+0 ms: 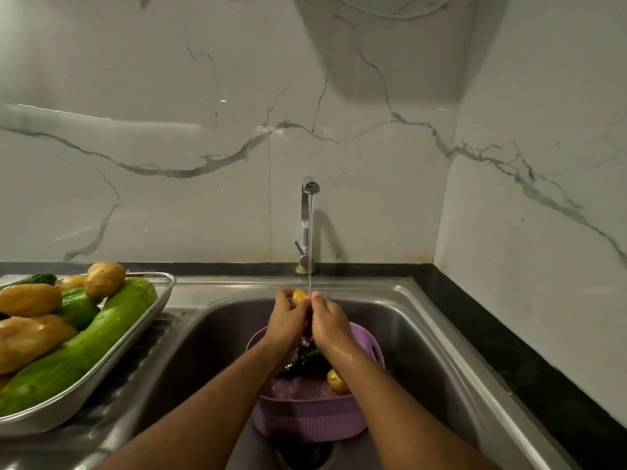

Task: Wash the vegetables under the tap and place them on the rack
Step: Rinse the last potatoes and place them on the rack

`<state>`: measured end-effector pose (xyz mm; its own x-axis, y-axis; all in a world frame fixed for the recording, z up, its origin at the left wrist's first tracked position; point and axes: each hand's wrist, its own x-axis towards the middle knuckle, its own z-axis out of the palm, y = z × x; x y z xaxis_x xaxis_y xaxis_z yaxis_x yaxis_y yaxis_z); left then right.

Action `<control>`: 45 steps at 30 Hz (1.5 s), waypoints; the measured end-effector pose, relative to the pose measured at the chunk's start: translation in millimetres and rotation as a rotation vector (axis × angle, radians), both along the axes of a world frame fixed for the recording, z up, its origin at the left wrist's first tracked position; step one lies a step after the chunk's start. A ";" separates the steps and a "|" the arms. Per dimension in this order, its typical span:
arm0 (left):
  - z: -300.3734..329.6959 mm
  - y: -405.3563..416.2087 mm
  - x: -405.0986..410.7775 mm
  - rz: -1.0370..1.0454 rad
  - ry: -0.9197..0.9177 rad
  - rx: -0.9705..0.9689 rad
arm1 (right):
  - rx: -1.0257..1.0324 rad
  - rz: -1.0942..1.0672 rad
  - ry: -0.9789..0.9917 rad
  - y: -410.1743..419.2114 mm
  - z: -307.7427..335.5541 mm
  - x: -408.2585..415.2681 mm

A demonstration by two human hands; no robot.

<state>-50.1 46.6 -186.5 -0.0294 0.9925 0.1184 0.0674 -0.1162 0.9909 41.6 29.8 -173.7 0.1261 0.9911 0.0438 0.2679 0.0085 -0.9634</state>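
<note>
**Mostly washed, a few left in the basin**

Well along, by the look of it. Stainless steel sink (424,334), brushed and wet, set in a dark counter under white marble-veined wall tiles. On the drainboard to the left, a shallow wire-mesh steel rack (112,354), already piled: one long, smooth, pale green gourd (84,351) beaded with water, glossy tan potatoes (27,300) beside and above it, darker green cucumbers (78,308) between. In the sink bowl, a lilac plastic basin (305,422) with a ribbed wall, holding water, a dark green vegetable (305,356) and one small round yellow piece (336,380), so those still to wash. Chrome tap (307,218) running in a thin stream. Directly under it, above the basin: left hand (286,320) and right hand (327,322) together, fingers curled round a small yellow vegetable (299,296), smooth and round, mid-rinse and not yet racked.
</note>
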 end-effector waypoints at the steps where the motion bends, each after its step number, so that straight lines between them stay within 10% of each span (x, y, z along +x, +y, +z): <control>1: -0.3 -1.0 2.4 -0.017 -0.030 -0.019 | -0.010 -0.005 0.012 1.9 -2.0 2.0; 10: 6.4 -15.2 1.8 -0.041 -0.059 0.011 | -0.087 -0.099 0.024 3.9 -3.1 18.0; 15: 7.5 -23.6 -17.3 0.020 0.431 0.180 | 0.022 -0.112 -0.262 -5.9 3.8 23.6; 19: 18.7 -32.5 -14.5 0.063 0.482 0.263 | 0.128 -0.145 -0.266 -11.3 8.7 22.2; 29: 33.4 -42.8 -27.0 -0.211 0.770 -0.179 | -0.239 -0.022 -0.359 -17.1 0.2 36.1; 38: 53.2 -78.2 -39.4 -0.075 1.125 -0.004 | -0.506 0.547 -1.167 -29.9 -8.2 29.1; 45: 117.3 -119.9 -123.7 0.167 1.272 0.142 | -0.328 0.398 -0.978 -12.8 -24.6 34.7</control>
<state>-173.7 -73.4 -69.2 0.0598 0.9643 0.2581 0.9731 -0.1139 0.2002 76.4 17.0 -198.3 -0.1500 0.9349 -0.3216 0.9501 0.0463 -0.3085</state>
